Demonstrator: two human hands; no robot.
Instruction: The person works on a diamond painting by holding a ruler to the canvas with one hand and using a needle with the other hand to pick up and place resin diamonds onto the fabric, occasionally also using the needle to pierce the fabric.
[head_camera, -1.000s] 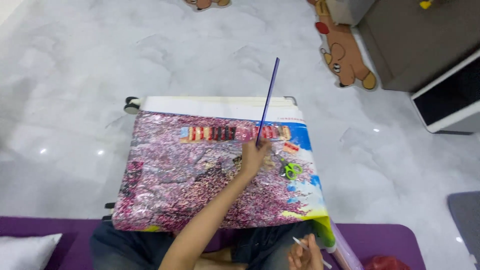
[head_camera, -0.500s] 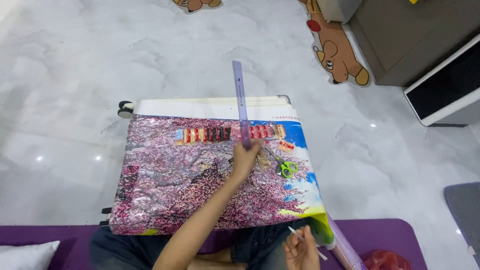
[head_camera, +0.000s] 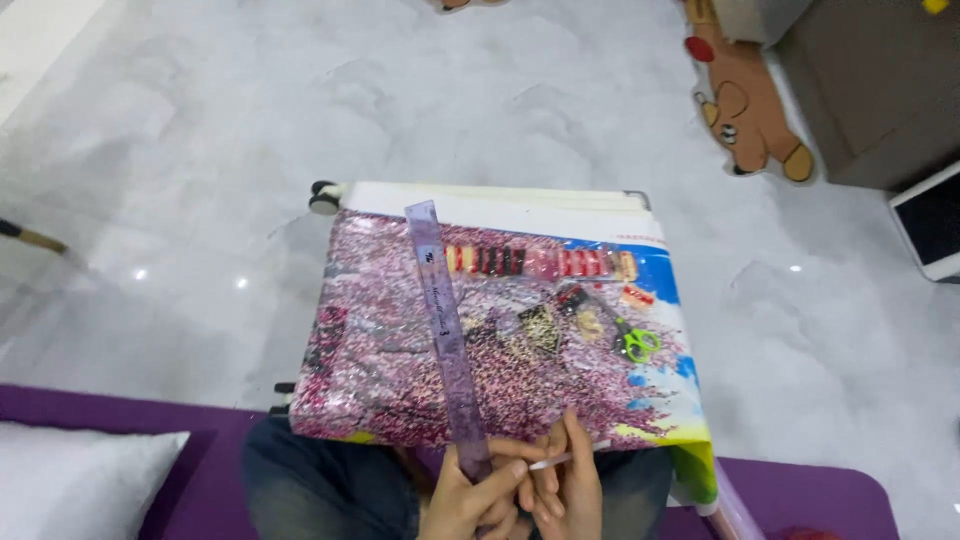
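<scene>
A pink blossom diamond-painting canvas (head_camera: 400, 370) lies over a white board on my lap. My left hand (head_camera: 468, 500) grips the near end of a long translucent purple ruler (head_camera: 445, 330), which slants across the canvas toward the far left. My right hand (head_camera: 568, 485) sits beside it at the canvas's near edge, pinching a thin white pen (head_camera: 568, 457). The two hands touch. On the canvas's far side lies a row of small red and dark bead packets (head_camera: 535, 262), with green-handled scissors (head_camera: 637, 343) to the right.
The white board (head_camera: 480, 203) has a small black wheel (head_camera: 322, 198) at its far left corner. Grey marble floor surrounds it. A bear-shaped mat (head_camera: 745, 105) and a dark cabinet (head_camera: 880, 80) lie at far right. A purple cushion (head_camera: 140, 450) and white pillow (head_camera: 70, 480) are near me.
My left hand has pulled back from the canvas middle to its near edge, swinging the ruler down from upright to lie slanted over the canvas. Both hands have come together.
</scene>
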